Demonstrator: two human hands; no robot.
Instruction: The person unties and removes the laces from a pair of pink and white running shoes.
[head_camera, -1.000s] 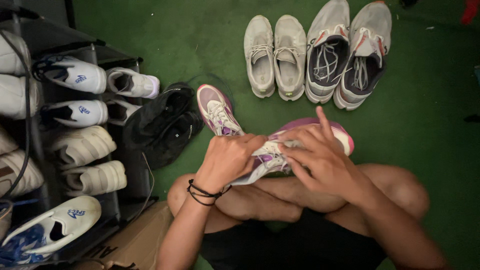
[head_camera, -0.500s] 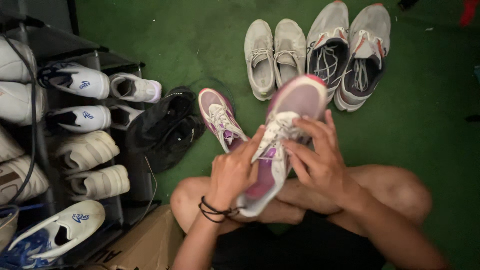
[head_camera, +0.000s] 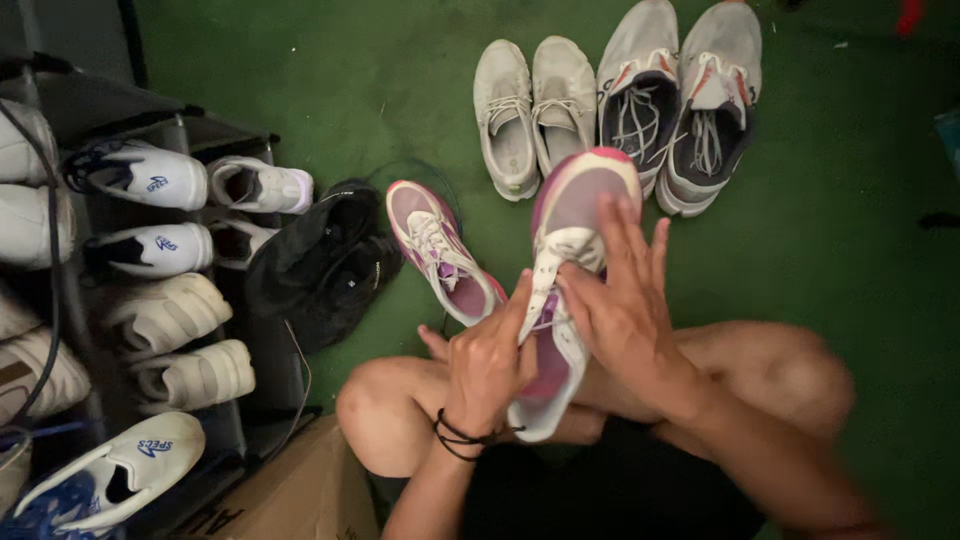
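Covering most of the view, a green floor holds a dark shoe rack of white shoes at left, with a brown cardboard box beside it. Two pairs of grey trainers sit ahead, beside a black bag and a pink trainer lying flat. Above bare knees, a matching pink-and-white trainer is gripped by the left hand, fingers curled on its side, while the right hand presses its laces, fingers spread.
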